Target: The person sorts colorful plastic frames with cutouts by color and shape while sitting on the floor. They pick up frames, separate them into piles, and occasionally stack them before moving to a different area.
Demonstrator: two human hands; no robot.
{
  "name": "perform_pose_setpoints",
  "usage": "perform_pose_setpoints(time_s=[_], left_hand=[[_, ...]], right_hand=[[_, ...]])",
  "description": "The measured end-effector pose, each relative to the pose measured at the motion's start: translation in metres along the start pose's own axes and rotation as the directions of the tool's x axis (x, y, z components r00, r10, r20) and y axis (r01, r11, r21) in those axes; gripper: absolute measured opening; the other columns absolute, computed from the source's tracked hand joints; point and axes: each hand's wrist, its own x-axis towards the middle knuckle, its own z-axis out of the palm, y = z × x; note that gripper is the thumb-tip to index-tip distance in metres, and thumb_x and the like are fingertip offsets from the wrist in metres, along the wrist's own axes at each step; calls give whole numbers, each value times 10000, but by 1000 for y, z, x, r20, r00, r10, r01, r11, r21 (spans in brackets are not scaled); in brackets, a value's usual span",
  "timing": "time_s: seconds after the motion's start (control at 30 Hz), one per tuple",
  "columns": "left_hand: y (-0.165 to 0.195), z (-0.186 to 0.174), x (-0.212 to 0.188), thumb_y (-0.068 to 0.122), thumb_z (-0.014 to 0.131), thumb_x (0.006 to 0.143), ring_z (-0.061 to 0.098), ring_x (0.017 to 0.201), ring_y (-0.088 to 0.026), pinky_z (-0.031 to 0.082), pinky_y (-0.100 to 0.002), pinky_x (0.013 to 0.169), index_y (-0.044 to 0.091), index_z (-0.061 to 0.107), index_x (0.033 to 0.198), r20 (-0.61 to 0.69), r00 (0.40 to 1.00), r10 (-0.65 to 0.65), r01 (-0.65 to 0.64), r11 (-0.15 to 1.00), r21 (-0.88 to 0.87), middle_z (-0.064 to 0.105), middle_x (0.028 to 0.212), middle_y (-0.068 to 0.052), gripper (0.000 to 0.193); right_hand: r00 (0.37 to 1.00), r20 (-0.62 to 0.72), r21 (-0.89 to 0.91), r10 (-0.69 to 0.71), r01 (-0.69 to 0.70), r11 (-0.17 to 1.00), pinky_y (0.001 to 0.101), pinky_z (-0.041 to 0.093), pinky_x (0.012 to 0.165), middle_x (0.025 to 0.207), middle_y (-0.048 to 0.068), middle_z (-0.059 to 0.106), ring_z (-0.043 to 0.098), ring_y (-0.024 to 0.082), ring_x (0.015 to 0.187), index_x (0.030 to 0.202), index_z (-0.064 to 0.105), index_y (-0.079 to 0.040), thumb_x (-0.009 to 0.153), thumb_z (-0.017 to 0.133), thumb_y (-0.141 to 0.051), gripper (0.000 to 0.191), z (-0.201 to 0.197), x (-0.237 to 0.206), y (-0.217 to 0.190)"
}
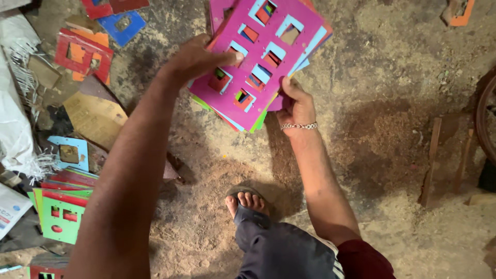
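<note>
Two hands hold one stack of boards [258,57], held up over the dirt floor [392,103]. My left hand [199,57] lies on the stack's left edge, thumb pressed onto the pink top sheet, its grip closed on the boards. My right hand [295,106] clamps the lower right edge, fingers tucked under, bracelet [299,125] at the wrist. The stack's long axis runs from lower left up to the right, away from me, and both hands are at its near end. My sandalled foot [247,199] is below. A green pile [62,212] lies well off to the left.
</note>
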Motion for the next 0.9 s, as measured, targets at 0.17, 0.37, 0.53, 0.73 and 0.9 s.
perform_pose_setpoints(time_s=[0.17, 0.37, 0.53, 0.73, 0.9], left_hand=[[0, -5, -2, 432, 730, 783, 729, 1007, -281, 607, -433, 894, 43, 600, 1309, 93, 994, -59, 79, 972, -221, 727, 1171, -152, 667], [-7, -6, 0, 465, 743, 790, 741, 1059, -288, 600, -436, 945, 43, 572, 1342, 52, 993, -106, 114, 979, -172, 715, 1199, -159, 716], [-13, -5, 4, 492, 722, 794, 686, 1173, -330, 535, -473, 1025, 50, 616, 1369, 52, 999, -16, 19, 998, -60, 706, 1270, -180, 733], [-6, 3, -1, 501, 793, 755, 615, 1257, -340, 433, -485, 1099, 50, 495, 1459, 16, 1000, 13, -12, 998, -60, 657, 1347, -195, 887], [-4, 12, -16, 449, 848, 675, 656, 1237, -352, 498, -499, 1100, 58, 471, 1480, -28, 999, -33, 29, 991, -133, 672, 1346, -202, 971]], right_hand=[[993, -106, 94, 56, -46, 994, 359, 355, 687, 1097, 133, 655, 528, 253, 896, 1194, 672, -1, 948, 783, -356, 446, 8, -1, -5], [995, -103, 64, 13, -6, 998, 388, 562, 906, 1139, 101, 733, 700, 237, 1054, 1199, 670, -1, 859, 766, -330, 483, 18, 6, -3], [999, -29, 27, 42, -41, 999, 407, 532, 977, 1209, 120, 712, 665, 259, 1133, 1279, 627, 21, 864, 805, -376, 602, 14, 11, -3], [996, 36, -9, 82, -82, 997, 417, 522, 991, 1250, 81, 709, 645, 255, 1179, 1307, 629, -34, 804, 812, -460, 684, -5, 14, 0], [987, 127, -103, 95, -82, 991, 408, 495, 1033, 1288, 53, 690, 615, 247, 1239, 1352, 619, -62, 808, 845, -431, 695, -15, 12, 3]])
